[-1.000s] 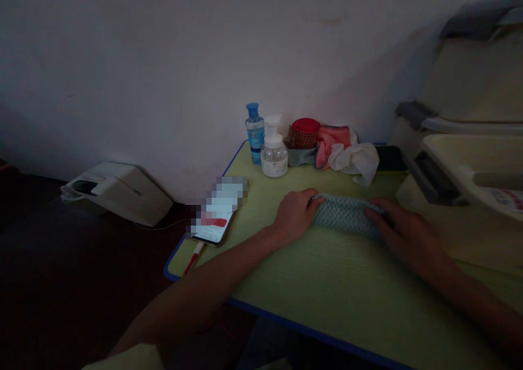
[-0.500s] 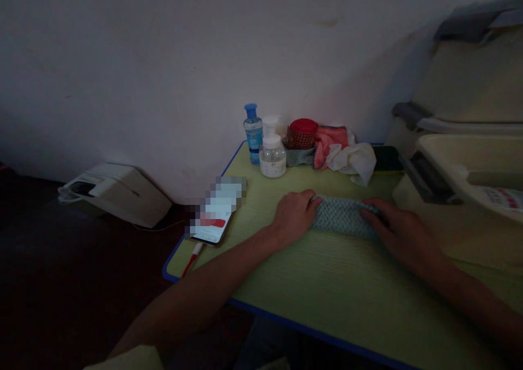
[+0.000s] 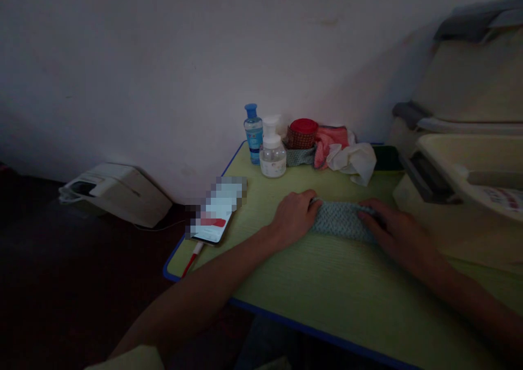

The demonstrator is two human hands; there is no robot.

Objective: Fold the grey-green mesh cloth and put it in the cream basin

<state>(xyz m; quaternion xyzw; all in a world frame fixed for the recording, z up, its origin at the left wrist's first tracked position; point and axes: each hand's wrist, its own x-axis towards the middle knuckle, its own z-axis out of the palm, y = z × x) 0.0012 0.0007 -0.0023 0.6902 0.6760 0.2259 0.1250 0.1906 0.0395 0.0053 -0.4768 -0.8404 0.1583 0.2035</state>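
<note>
Pale wall (image 3: 163, 86) is rising behind a green tabletop (image 3: 327, 283). Right of the smartphone (image 3: 218, 212), a gray-green knitted cloth (image 3: 339, 218) is stretching between two hands: the left hand (image 3: 296, 214) is holding the end nearer the smartphone, the right hand (image 3: 394, 231) the farther end, each grip closing narrowly on fabric. Beyond the smartphone, a blue-capped bottle (image 3: 254, 138) is standing; well right of it, a cream storage bin (image 3: 461, 228) is sitting.
</note>
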